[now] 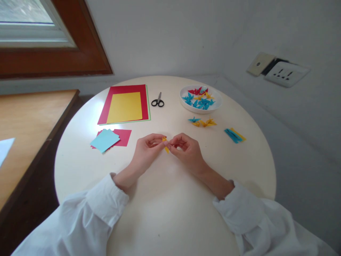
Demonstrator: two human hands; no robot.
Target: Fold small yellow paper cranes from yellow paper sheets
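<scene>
A small piece of folded yellow paper (166,149) is pinched between the fingertips of both hands, just above the middle of the table. My left hand (148,148) grips it from the left, thumb on the near side. From the right, my right hand (188,151) meets it with thumb and forefinger closed at its edge. The fingers cover part of the paper, so its full shape is hidden. Beyond my right hand lie yellow paper cranes (208,123) and a blue paper crane (194,120).
A white dish (182,104) holds several red, blue and yellow cranes. Black-handled scissors (157,102) lie beside large yellow sheets (125,107) and red sheets (104,107). Small light-blue squares (105,141) overlap red squares (124,138). Folded blue strips (234,136) lie at the right on the round table (165,213).
</scene>
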